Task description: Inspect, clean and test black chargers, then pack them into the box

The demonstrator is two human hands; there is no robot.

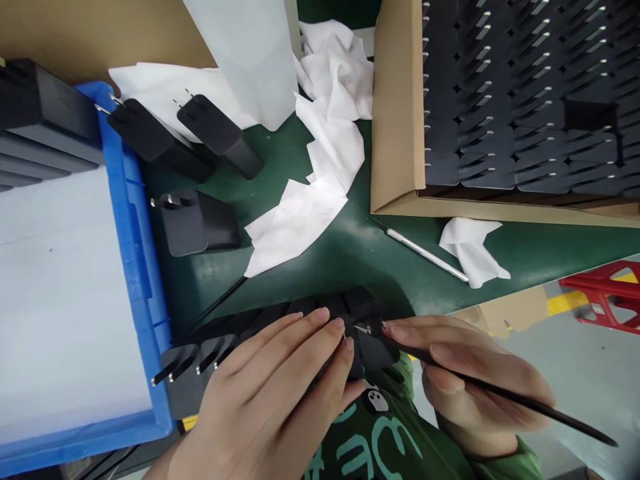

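A row of black power adapters (185,390) with metal plug pins runs along the near edge of the green table. My left hand (280,380) lies over the row, its fingers closed on an adapter (356,363) near the right end. My right hand (475,373) pinches a thin, dark, stick-like tool (525,401), whose tapered rear end points down to the right. Its working tip is beside the adapter's pins, close to my left fingertips; the exact kind of tool is unclear. Part of the row is hidden under my left hand.
A blue tray (137,253) with more adapters stands left. Loose adapters (203,223), white cloths (305,220) and a craft knife (425,253) lie on the green table (350,250). A cardboard box (400,133) full of adapters sits at the right; a red stool (610,293) is beyond.
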